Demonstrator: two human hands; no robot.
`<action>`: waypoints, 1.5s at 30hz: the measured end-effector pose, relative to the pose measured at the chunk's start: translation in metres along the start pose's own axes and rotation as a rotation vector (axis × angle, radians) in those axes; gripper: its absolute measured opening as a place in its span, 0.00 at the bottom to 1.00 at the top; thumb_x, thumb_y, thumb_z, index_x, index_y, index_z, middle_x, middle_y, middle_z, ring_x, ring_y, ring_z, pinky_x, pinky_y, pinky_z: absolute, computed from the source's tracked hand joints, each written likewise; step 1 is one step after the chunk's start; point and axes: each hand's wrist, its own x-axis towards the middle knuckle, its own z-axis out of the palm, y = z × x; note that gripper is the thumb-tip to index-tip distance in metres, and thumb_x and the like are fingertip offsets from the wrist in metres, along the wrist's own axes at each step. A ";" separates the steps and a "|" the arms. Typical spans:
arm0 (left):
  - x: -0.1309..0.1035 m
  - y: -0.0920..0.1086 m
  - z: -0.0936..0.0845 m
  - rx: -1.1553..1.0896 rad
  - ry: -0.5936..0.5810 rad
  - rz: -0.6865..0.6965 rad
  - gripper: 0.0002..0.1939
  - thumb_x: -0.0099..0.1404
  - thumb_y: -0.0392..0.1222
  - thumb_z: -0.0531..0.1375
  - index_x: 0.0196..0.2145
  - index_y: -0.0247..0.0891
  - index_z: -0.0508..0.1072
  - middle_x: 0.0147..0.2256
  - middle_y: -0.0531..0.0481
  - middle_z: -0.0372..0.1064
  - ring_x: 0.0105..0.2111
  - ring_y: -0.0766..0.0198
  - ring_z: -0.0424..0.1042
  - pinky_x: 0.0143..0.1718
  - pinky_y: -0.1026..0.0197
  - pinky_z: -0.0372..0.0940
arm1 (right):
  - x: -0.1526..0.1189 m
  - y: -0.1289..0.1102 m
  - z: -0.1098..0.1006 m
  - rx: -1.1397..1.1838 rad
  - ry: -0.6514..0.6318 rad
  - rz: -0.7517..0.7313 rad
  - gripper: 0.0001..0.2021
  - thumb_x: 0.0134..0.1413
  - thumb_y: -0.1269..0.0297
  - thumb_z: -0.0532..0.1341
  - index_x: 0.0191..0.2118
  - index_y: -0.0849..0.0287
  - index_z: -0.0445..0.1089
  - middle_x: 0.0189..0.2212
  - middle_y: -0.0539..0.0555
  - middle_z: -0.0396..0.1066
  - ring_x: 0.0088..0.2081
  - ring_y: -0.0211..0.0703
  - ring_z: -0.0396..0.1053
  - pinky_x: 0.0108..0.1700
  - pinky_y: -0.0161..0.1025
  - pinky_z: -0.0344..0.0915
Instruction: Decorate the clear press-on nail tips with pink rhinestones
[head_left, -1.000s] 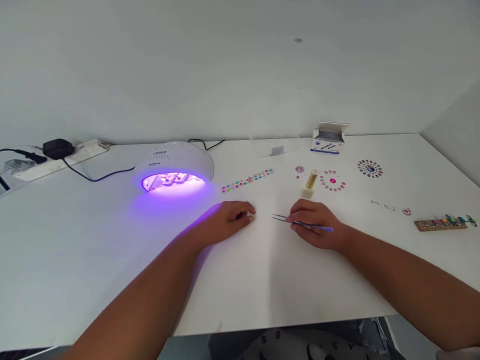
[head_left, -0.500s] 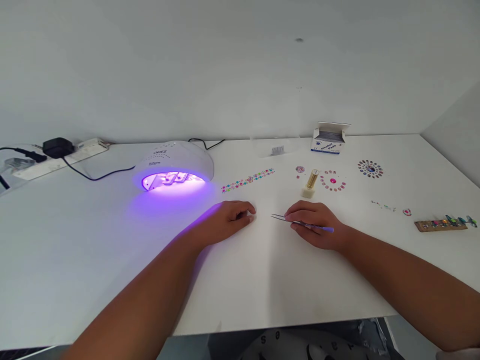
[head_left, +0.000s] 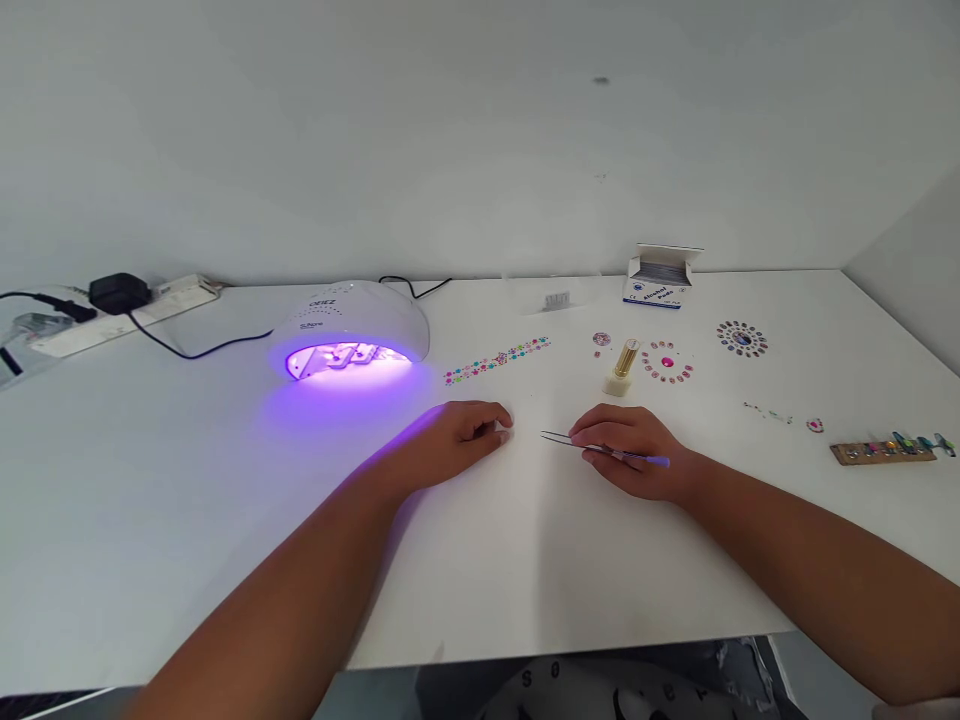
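White table (head_left: 450, 570) against pale wall (head_left: 450, 150). Right of centre, pinching tweezers (head_left: 626, 455) with thumb and fingers of right hand (head_left: 634, 440), prongs parted, pointing left. Left of centre, resting left hand (head_left: 450, 440) on table, thumb and forefinger slightly spread. Far left: glowing lamp (head_left: 375, 318). Beyond right hand: gold-topped bottle (head_left: 622, 368). Far right: Alcohol Pads box (head_left: 652, 292).
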 end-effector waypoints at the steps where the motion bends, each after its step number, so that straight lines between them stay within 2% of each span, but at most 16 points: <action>1: 0.000 0.000 0.000 0.000 0.001 0.001 0.17 0.65 0.55 0.53 0.41 0.42 0.72 0.25 0.55 0.61 0.24 0.67 0.58 0.25 0.64 0.55 | 0.000 0.000 0.000 -0.001 -0.001 -0.001 0.10 0.57 0.75 0.58 0.44 0.56 0.67 0.38 0.54 0.72 0.22 0.30 0.59 0.27 0.33 0.62; 45: 0.000 -0.003 0.000 -0.010 0.023 0.045 0.18 0.66 0.55 0.52 0.41 0.40 0.72 0.24 0.54 0.59 0.23 0.67 0.57 0.23 0.65 0.55 | -0.002 0.001 0.001 -0.002 -0.010 0.005 0.08 0.59 0.73 0.58 0.43 0.56 0.68 0.38 0.55 0.73 0.23 0.31 0.62 0.28 0.33 0.64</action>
